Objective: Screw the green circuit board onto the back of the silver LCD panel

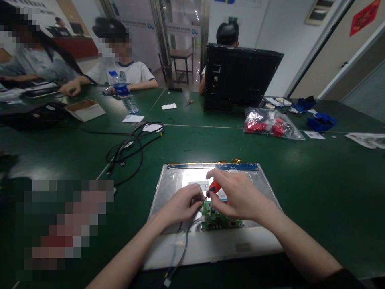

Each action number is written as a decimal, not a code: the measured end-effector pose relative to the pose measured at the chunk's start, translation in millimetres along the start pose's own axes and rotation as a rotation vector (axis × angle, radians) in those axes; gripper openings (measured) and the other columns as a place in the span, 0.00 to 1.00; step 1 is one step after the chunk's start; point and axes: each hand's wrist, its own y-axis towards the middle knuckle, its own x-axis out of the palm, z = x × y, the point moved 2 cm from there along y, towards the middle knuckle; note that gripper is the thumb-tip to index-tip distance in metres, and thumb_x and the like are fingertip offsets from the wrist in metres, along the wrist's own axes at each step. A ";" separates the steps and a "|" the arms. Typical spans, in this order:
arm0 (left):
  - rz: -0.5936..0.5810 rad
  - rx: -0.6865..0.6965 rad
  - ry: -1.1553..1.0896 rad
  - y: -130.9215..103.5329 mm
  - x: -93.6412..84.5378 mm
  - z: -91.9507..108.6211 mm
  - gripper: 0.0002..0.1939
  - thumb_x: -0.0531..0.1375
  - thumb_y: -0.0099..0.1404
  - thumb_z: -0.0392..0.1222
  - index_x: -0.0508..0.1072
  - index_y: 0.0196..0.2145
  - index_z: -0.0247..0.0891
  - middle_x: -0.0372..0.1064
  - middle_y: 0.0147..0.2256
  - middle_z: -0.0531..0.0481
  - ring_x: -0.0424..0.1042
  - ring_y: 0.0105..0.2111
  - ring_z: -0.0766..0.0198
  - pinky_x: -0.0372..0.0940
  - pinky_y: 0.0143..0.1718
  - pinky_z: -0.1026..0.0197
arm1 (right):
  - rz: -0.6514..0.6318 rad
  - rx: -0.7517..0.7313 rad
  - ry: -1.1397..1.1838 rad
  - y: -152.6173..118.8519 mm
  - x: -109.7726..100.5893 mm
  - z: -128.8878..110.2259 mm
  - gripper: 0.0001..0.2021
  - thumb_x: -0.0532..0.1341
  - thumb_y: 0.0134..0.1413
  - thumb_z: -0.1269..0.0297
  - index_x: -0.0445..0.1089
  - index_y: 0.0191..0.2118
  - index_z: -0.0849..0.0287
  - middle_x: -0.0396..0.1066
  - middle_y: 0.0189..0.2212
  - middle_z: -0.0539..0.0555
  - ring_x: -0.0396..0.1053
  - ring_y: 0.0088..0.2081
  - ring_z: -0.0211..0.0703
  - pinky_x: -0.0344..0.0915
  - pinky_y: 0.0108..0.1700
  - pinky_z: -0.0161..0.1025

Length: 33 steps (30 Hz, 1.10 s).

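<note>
The left forearm comes in from the near left of the circuit board, its wrist fairly straight. The left hand sits at the board's far left corner, back upward, fingers curled inward, thumb below them pointing toward the board. From the board's near right, the right forearm slants in, and the right hand hangs above the board's far side, index finger arched, thumb bent beneath it, closed in a grip. The fingertips of both hands nearly meet.
</note>
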 end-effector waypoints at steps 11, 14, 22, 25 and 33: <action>0.005 0.005 0.000 -0.3 2.1 -3.4 0.07 0.56 0.59 0.30 0.70 0.35 0.37 0.68 0.35 0.48 0.66 0.36 0.59 0.62 0.39 0.58 | 0.030 -0.012 -0.037 1.6 3.3 1.9 0.12 0.55 0.59 0.63 0.62 0.48 0.60 0.74 0.36 0.54 0.70 0.32 0.42 0.52 0.29 0.35; 0.004 0.008 -0.003 -0.4 1.7 -2.4 0.07 0.56 0.59 0.30 0.70 0.35 0.37 0.68 0.35 0.48 0.66 0.35 0.59 0.62 0.39 0.58 | 0.031 -0.007 -0.039 1.1 1.5 1.0 0.12 0.54 0.58 0.65 0.62 0.47 0.60 0.73 0.37 0.54 0.70 0.32 0.41 0.52 0.29 0.36; 0.008 0.004 -0.004 -0.7 0.4 0.5 0.05 0.55 0.60 0.31 0.69 0.34 0.37 0.68 0.35 0.48 0.66 0.35 0.59 0.62 0.38 0.58 | 0.010 -0.005 -0.066 2.4 3.8 4.1 0.09 0.55 0.62 0.59 0.64 0.43 0.58 0.74 0.32 0.53 0.69 0.30 0.41 0.49 0.28 0.36; 0.002 0.007 -0.003 -0.6 0.9 -0.6 0.07 0.55 0.59 0.31 0.69 0.35 0.37 0.68 0.35 0.48 0.66 0.35 0.59 0.61 0.38 0.58 | 0.014 -0.011 -0.057 2.1 3.5 3.5 0.09 0.54 0.60 0.64 0.63 0.45 0.58 0.73 0.35 0.53 0.69 0.32 0.41 0.50 0.29 0.35; 0.009 0.021 0.021 -0.3 0.5 -1.0 0.06 0.56 0.59 0.31 0.70 0.34 0.38 0.67 0.34 0.49 0.66 0.35 0.59 0.61 0.38 0.58 | -0.004 -0.018 -0.042 1.6 -1.0 2.1 0.09 0.54 0.61 0.61 0.63 0.44 0.58 0.73 0.34 0.53 0.69 0.33 0.41 0.52 0.29 0.35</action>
